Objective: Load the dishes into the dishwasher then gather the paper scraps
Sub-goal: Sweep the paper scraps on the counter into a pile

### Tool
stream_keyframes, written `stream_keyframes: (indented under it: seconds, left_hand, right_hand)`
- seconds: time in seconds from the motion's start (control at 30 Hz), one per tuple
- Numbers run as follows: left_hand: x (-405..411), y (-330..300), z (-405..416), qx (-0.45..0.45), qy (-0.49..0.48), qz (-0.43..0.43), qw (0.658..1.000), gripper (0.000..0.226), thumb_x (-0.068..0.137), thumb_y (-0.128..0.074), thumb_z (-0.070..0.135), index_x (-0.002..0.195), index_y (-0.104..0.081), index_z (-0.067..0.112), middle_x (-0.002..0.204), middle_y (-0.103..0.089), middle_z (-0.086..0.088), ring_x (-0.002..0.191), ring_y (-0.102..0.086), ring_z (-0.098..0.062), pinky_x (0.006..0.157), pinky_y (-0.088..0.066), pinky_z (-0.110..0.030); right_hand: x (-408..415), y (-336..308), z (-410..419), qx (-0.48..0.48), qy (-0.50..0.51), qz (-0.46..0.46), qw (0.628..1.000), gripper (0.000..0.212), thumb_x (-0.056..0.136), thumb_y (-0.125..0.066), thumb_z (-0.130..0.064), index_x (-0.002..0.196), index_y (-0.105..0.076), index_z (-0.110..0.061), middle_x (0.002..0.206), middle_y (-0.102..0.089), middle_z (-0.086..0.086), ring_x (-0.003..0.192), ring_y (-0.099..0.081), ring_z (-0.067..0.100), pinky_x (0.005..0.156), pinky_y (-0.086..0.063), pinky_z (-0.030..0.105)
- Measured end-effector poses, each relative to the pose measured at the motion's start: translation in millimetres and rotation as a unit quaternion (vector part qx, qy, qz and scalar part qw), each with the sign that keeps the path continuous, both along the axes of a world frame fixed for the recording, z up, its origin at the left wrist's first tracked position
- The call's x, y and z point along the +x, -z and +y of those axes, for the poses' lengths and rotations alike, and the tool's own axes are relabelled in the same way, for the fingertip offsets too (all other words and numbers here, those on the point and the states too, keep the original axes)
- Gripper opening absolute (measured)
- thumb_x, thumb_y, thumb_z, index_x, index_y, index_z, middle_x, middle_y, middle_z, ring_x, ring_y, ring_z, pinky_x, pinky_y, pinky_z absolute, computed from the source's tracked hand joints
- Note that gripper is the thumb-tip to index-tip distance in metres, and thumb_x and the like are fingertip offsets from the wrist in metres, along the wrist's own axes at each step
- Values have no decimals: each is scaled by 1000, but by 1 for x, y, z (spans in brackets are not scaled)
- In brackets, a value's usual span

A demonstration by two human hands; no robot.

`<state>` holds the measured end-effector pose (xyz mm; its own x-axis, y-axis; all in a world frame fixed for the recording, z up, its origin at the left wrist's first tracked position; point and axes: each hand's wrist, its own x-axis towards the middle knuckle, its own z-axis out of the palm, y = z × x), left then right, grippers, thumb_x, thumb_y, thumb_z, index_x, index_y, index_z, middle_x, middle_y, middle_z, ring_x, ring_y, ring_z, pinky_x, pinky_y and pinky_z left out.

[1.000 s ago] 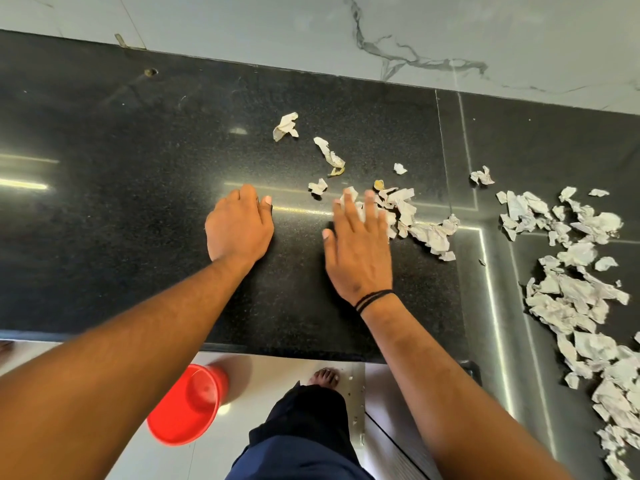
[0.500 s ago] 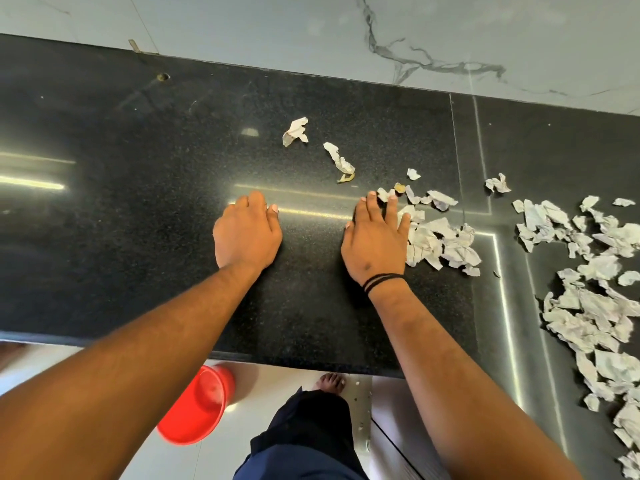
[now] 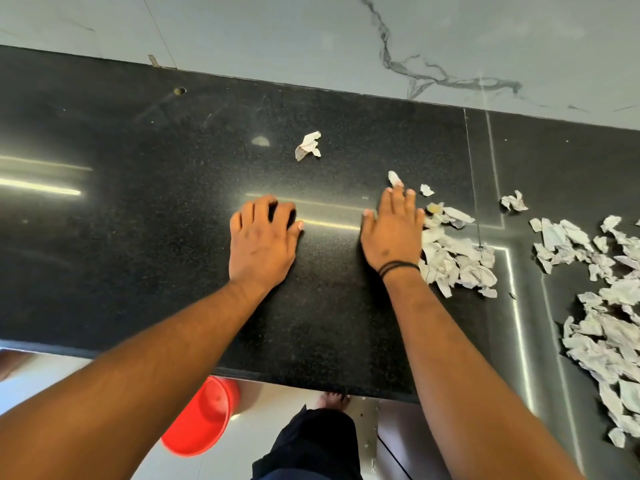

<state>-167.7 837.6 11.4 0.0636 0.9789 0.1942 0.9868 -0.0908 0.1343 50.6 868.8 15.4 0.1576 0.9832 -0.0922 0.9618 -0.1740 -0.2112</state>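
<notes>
While a red bucket (image 3: 204,415) sits below the counter (image 3: 138,237), seemingly empty, both grips lie flat: left hand (image 3: 261,239) relaxed, right hand (image 3: 393,232) spread, touching the scraps (image 3: 453,252).

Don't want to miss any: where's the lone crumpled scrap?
Head view: the lone scrap lies on the black counter, beyond and between the left hand and right hand.

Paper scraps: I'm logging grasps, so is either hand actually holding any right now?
No. The right hand lies flat with fingertips touching a scrap; the left hand rests on the countertop.
</notes>
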Motion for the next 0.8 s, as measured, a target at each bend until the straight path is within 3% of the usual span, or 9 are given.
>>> stream_keyframes:
  seconds: [0.1,0.17,0.3,0.37,0.47,0.53,0.63,0.8]
  left_hand:
    - [-1,0,6,-73,6,-5,997,60,103,-26,65,152,-37,31,164,-23,-13,153,-16,-33,122,-15,-55]
    - [-1,3,8,-99,-7,-8,995,70,99,-18,73,158,-24,34,168,-11,-13,156,-5,-32,124,-8,-58]
    - [-1,6,10,-93,-16,-7,995,74,97,-16,76,160,-18,37,170,-6,-10,156,-2,-30,123,-9,-60]
    - [-2,6,11,-96,-19,-5,995,73,97,-16,76,160,-16,38,170,-5,-9,157,-2,-29,123,-9,-60]
    - [-2,6,11,-99,-17,0,995,75,96,-14,79,160,-13,39,170,-4,-8,157,0,-28,123,-8,-59]
    - [-2,6,10,-102,-15,-2,995,77,95,-15,81,160,-11,40,170,-2,-7,157,1,-28,123,-7,-59]
    - [-1,5,10,-107,-15,1,994,80,93,-14,83,160,-9,40,170,1,-8,157,3,-28,124,-6,-59]
    - [-2,5,10,-105,-16,7,994,81,93,-12,83,161,-8,39,170,0,-9,157,3,-28,124,-7,-59]
  right_hand:
    - [-3,-3,-10,19,43,3,999,61,103,-37,-33,156,-26,-5,166,-17,12,154,-7,34,125,-9,50]
    - [-18,-9,2,42,21,15,999,58,102,-41,-28,154,-29,-6,165,-19,13,153,-8,37,125,-10,50]
    - [-62,-24,54,69,-129,43,988,55,103,-42,-22,155,-29,-13,167,-13,6,153,-9,36,122,-21,52]
    - [-84,-28,82,38,-204,40,977,55,103,-42,-24,156,-27,-15,168,-11,3,153,-9,36,119,-26,54]
    - [-97,-21,107,-47,-248,19,967,56,105,-39,-33,157,-24,-18,168,-9,-2,153,-5,33,120,-21,56]
    - [-87,-12,104,-54,-220,6,974,56,104,-38,-40,155,-28,-18,167,-15,-2,153,-8,32,120,-18,55]
    - [-53,-1,73,-2,-93,9,996,58,104,-36,-44,154,-32,-16,165,-23,0,152,-13,34,120,-17,54]
    - [-21,-2,16,30,38,19,999,55,105,-34,-37,153,-34,-10,164,-24,7,151,-14,40,120,-21,56]
